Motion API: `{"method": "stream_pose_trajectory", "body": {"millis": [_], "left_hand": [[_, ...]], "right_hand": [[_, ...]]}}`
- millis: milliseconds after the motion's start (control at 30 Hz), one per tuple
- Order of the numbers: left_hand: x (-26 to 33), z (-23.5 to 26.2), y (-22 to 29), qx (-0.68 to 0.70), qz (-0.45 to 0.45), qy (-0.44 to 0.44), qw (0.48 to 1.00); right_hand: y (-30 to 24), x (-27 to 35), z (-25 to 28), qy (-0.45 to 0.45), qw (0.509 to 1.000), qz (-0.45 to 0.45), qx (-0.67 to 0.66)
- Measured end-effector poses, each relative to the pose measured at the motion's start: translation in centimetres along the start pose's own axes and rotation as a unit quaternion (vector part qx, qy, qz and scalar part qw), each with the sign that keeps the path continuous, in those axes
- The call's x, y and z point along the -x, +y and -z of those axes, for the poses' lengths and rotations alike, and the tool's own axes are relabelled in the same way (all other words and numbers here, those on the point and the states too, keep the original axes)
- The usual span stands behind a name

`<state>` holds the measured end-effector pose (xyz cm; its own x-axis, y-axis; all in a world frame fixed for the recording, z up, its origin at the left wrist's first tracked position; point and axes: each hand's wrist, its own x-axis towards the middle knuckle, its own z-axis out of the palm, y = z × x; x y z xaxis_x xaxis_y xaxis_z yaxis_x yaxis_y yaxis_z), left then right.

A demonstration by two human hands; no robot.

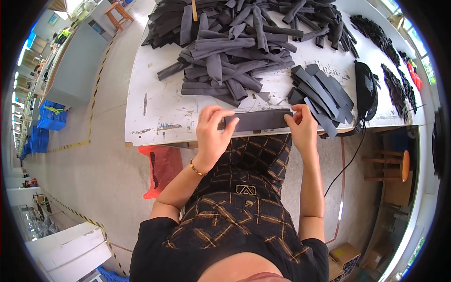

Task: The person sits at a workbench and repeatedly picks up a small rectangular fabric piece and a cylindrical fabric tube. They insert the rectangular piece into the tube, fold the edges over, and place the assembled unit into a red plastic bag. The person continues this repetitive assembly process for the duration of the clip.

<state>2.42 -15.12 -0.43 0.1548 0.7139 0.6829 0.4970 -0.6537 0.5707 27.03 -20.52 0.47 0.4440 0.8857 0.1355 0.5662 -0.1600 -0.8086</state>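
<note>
My left hand (214, 129) and my right hand (301, 126) pinch the two ends of a dark grey fabric strip (260, 121), stretched flat between them over the near edge of the white table (164, 110). A darker band runs along the strip's far edge; whether it is a second layer I cannot tell. To the right of the strip lies a pile of flat, stiff black strips (324, 91), nearest my right hand. Beyond my hands is a heap of rolled dark grey fabric tubes (225, 61).
A black rounded device (365, 89) with a hanging cord stands at the table's right. Black bundles (394, 87) lie farther right. Below the table are a red plastic bag (164, 169) and a wooden stool (397, 165). Blue crates (51, 115) stand across the aisle.
</note>
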Motion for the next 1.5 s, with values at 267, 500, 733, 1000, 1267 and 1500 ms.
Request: {"method": "stream_pose_trajectory", "body": {"millis": [267,500,733,1000,1267,1500], "left_hand": [[-11.6,1.5,-8.1,0.081,0.277,-0.002,0.957],[-16.4,-1.1,-7.2,-0.141,-0.003,0.022,0.99],[-21.9,-2.9,-8.8,-0.122,-0.105,-0.135,0.978],[-22.2,-3.5,-11.2,-0.238,-0.024,-0.306,0.921],[-20.5,1.2,-6.7,-0.026,0.049,-0.232,0.971],[-16.4,-0.9,-2.7,0.542,0.283,-0.143,0.778]], "right_hand": [[1.5,-2.9,5.8,0.15,0.97,0.101,0.164],[4.1,-5.7,7.3,0.138,0.944,0.152,0.26],[6.1,-8.6,5.6,0.067,0.885,0.177,0.425],[5.3,-9.0,4.5,0.015,0.82,0.243,0.518],[4.5,-8.4,7.3,0.13,0.924,0.269,0.236],[-0.7,-5.7,5.3,0.094,0.979,0.178,-0.032]]}}
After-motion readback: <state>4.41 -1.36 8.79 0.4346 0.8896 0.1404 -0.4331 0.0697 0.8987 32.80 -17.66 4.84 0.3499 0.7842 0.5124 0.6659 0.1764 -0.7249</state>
